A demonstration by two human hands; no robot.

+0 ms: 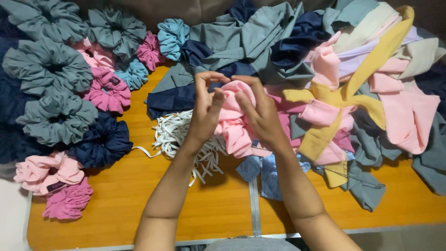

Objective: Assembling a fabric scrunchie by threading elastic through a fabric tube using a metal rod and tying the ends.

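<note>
Left of the pink fabric piece (pixel 234 123) lie finished scrunchies (pixel 55 111) and white elastic strips (pixel 174 135) on the desk (pixel 223 209). The left hand (pixel 204 114) and right hand (pixel 260 114) each pinch that fabric in a narrow grip above the desk's middle. Right of it sprawls a fabric heap (pixel 362 69).

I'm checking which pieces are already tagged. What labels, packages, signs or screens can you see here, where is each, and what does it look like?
Small dark sewn label: on a bright pink scrunchie, upper left; rectangular, print too small to tell.
Small dark sewn label: on a pale pink scrunchie, lower left; narrow dark strip.
No packages, signs or screens in view.
</note>
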